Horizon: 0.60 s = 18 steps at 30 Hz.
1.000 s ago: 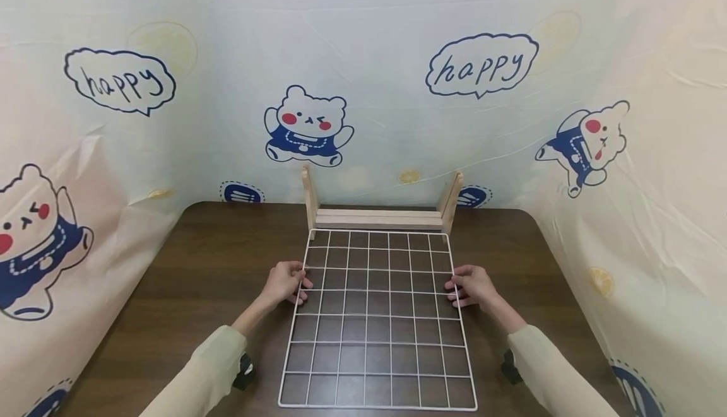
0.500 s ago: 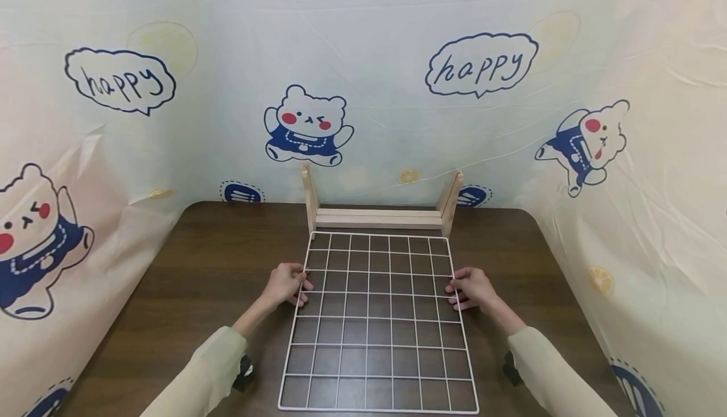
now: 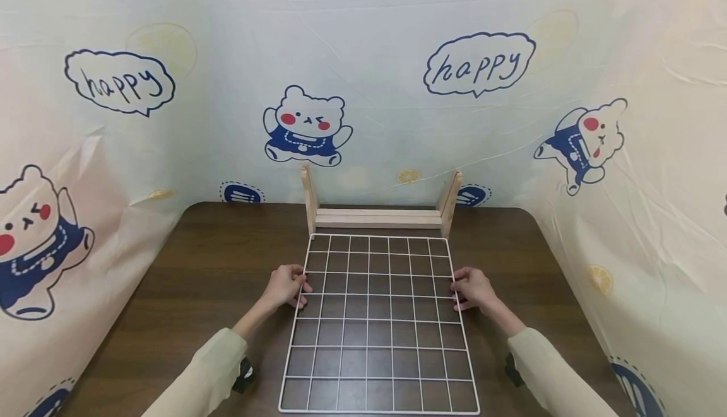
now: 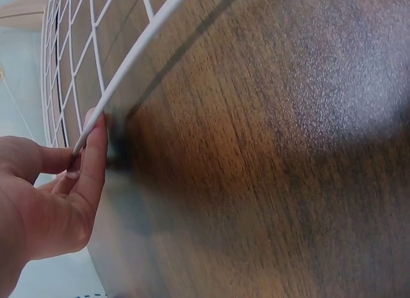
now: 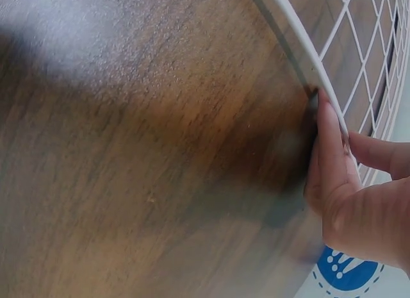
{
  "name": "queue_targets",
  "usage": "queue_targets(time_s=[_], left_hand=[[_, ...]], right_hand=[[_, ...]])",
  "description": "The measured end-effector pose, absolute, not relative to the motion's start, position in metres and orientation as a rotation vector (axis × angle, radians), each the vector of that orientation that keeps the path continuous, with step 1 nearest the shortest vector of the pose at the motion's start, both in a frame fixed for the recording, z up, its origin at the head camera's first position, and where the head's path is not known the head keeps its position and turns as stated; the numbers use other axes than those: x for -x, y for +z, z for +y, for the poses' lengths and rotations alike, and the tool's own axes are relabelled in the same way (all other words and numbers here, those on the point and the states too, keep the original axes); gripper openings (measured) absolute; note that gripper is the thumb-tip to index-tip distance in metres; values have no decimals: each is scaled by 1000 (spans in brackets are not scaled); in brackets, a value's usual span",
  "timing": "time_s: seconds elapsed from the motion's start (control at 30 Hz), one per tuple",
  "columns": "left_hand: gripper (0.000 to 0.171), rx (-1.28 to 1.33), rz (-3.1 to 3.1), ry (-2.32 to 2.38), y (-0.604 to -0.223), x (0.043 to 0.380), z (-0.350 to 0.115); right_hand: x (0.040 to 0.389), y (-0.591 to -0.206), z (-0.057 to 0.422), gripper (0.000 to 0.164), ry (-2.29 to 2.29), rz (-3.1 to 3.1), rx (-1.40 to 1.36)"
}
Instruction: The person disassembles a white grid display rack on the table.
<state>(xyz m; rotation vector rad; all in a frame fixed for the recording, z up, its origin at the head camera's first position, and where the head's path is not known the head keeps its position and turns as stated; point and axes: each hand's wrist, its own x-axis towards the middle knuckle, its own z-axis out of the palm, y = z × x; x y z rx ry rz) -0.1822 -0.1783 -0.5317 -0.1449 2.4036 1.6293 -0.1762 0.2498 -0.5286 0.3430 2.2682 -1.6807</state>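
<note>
A white wire grid panel (image 3: 366, 320) spans the middle of the head view, its far edge just in front of a pale wooden stand (image 3: 378, 218). My left hand (image 3: 286, 286) pinches the panel's left side bar between thumb and fingers. On the opposite side, my right hand (image 3: 472, 288) grips the right bar in the same way. Both wrist views show fingers under the rim, left hand (image 4: 54, 208) and right hand (image 5: 359, 202) alike. The bar's shadow falls apart from it on the wood, so the panel's sides are slightly raised there. Whether its far edge touches the stand is unclear.
Beneath everything is a dark brown wooden table (image 3: 216, 246) with rounded far corners. A pale printed cloth (image 3: 386, 133) with bears and lettering hangs behind it and along both sides. The stand has two upright side pieces joined by crossbars.
The grid panel has come down slightly in the head view, toward me, with both hands still holding it. The right fingers reach less far inside the panel's edge. The stand has stayed put.
</note>
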Motion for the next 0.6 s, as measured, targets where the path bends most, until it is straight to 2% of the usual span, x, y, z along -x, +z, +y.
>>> queue_targets(time_s=[0.6], left_hand=[[29, 73, 2545, 1509, -528, 185, -178]], right_hand=[[183, -527, 248, 18, -1487, 2501, -201]])
